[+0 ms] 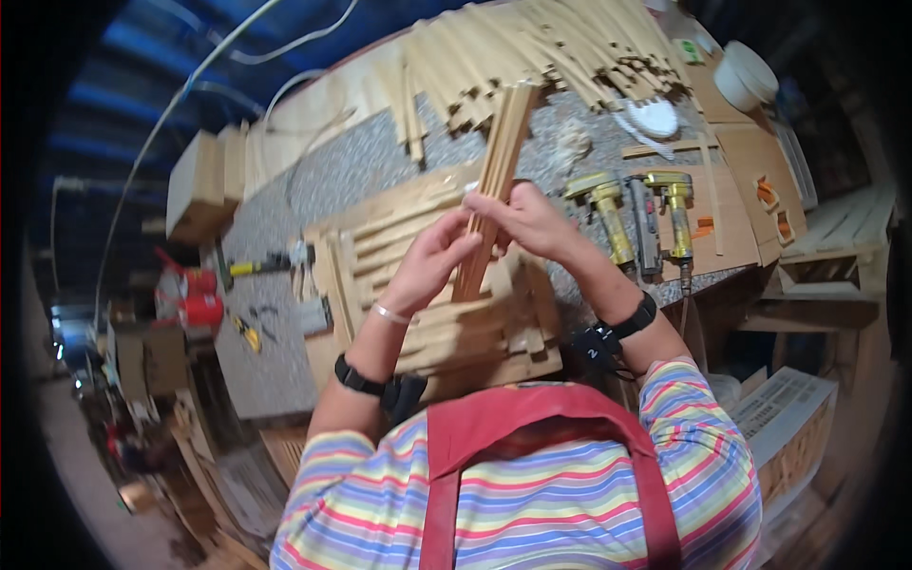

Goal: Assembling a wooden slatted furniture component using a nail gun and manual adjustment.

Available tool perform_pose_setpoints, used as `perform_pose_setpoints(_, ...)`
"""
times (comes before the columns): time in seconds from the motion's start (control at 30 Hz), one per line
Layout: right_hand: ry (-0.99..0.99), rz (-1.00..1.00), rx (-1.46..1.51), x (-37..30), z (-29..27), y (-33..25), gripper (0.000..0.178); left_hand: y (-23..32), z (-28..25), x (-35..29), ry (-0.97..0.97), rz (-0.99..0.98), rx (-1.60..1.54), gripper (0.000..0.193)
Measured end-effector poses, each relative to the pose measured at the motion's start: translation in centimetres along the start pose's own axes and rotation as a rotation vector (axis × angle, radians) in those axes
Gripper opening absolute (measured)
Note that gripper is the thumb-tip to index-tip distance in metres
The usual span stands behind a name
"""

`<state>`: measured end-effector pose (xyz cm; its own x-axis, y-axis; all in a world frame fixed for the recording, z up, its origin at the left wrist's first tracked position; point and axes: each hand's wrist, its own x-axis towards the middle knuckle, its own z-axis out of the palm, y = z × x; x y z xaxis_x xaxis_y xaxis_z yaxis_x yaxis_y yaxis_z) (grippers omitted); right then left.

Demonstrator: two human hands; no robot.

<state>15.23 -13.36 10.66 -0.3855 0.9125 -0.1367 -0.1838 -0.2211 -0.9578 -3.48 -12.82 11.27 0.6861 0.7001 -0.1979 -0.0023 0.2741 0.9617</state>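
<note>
Strips of wood (pixel 506 138), gathered into one bundle, run in my head view from the centre toward half past twelve, the left hand (pixel 432 258) pinching them from their eight o'clock side and the right hand (pixel 529 220) clasping them from four, thumb across the front. From this distance I would press evenly with both thumbs and line up the edges (gently, so no strip slides out) above the pale slats (pixel 432 344) at six o'clock. Fingertips behind the bundle are hidden, and I cannot count the strips.
</note>
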Motion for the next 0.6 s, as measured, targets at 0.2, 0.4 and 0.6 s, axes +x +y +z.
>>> perform_pose_setpoints(0.2, 0.556, -0.290, -0.009, -2.1, 2.2, -0.3, 0.020, -3.6, -3.4, -5.4, 0.295, 0.010, -0.256, 0.029)
perform_pose_setpoints(0.4, 0.404, -0.431, -0.988, -3.4, 2.2, 5.0, 0.018, -6.2, -6.9, -12.2, 0.588, 0.042, -0.377, 0.030)
perform_pose_setpoints(0.6, 0.231, -0.383, -1.231, -4.3, 1.4, 8.0, 0.024, -9.8, -11.4, -18.1, 0.795, 0.078, -0.413, 0.020)
